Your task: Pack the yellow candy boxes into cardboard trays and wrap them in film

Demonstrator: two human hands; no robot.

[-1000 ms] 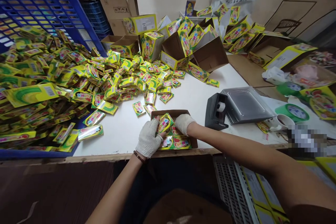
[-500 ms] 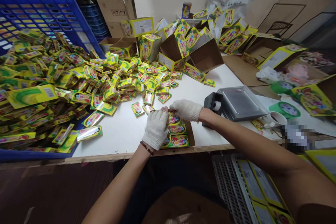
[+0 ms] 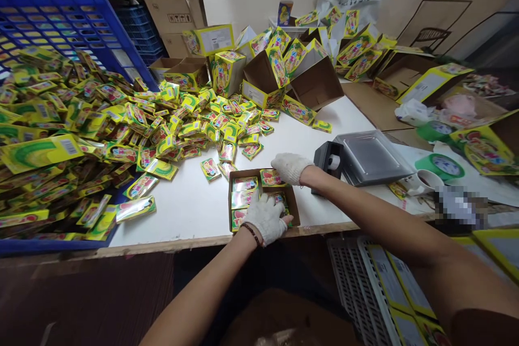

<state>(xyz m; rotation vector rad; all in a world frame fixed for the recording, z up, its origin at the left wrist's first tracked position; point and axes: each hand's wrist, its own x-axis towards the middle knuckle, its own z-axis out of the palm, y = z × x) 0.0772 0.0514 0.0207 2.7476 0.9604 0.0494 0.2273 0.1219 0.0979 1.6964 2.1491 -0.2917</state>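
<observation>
A small brown cardboard box (image 3: 232,199) lies at the near edge of the white table (image 3: 190,208), filled with yellow packets (image 3: 244,198). My left hand (image 3: 265,219), in a white knit glove, presses flat on the packets at the box's near right corner, fingers spread. My right hand (image 3: 290,167), also gloved, rests on the box's far right corner with its fingers curled over a yellow packet (image 3: 270,177). A big heap of the same yellow packets (image 3: 121,124) spreads across the table to the left and behind the box.
A blue plastic crate (image 3: 60,16) leans at the far left behind the heap. Open yellow cartons (image 3: 267,73) crowd the back of the table. A black tape dispenser (image 3: 330,165) and a grey scale (image 3: 371,157) stand right of the box. Green tape rolls (image 3: 444,165) lie further right.
My left hand has moved from the box's far edge down to its near right corner, uncovering the left rows of packets. My right hand stays at the far right corner.
</observation>
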